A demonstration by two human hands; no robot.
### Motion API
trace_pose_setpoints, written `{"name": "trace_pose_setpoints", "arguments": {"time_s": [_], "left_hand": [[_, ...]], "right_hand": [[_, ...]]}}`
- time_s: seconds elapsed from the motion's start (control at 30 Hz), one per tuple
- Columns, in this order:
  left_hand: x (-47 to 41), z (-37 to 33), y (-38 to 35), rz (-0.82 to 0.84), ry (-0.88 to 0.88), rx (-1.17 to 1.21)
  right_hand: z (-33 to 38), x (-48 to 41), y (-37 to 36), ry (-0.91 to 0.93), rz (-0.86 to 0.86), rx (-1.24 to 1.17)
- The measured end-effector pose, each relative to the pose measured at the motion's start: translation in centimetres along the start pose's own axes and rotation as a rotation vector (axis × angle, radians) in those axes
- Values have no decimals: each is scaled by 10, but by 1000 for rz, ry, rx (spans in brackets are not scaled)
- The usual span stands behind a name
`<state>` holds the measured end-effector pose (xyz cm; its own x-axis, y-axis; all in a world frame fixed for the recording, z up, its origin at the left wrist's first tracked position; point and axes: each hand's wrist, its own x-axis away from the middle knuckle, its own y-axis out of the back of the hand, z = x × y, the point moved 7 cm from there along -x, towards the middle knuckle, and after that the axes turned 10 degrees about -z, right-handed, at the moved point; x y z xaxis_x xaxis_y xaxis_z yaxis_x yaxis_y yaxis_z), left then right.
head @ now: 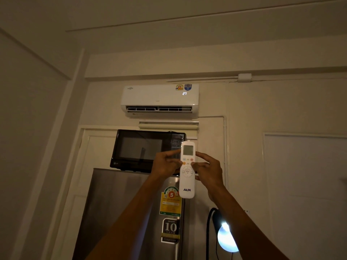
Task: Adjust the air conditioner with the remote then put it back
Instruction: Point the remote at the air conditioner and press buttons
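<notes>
A white AUX remote (187,182) is held upright in front of me, its screen and buttons facing me. My left hand (166,164) grips its left edge, thumb near the small upper buttons. My right hand (209,172) holds its right edge, with the thumb on the buttons at the right side. High on the wall hangs the white air conditioner (159,97); its flap is open and its display reads 27.
A black microwave (142,149) sits on top of a silver fridge (131,212) straight below the air conditioner. A lit lamp (226,239) with a black cable glows at the lower right. White doors stand behind the fridge and at the right.
</notes>
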<state>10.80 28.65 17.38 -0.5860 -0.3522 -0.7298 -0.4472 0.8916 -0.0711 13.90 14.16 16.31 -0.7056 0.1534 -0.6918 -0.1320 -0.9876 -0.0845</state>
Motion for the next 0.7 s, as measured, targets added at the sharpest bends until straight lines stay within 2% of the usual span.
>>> {"name": "trace_pose_setpoints", "arguments": {"time_s": [0.7], "left_hand": [[7,-4,15,-33,32,-22]], "right_hand": [[1,6,-10,15,5,11]]}}
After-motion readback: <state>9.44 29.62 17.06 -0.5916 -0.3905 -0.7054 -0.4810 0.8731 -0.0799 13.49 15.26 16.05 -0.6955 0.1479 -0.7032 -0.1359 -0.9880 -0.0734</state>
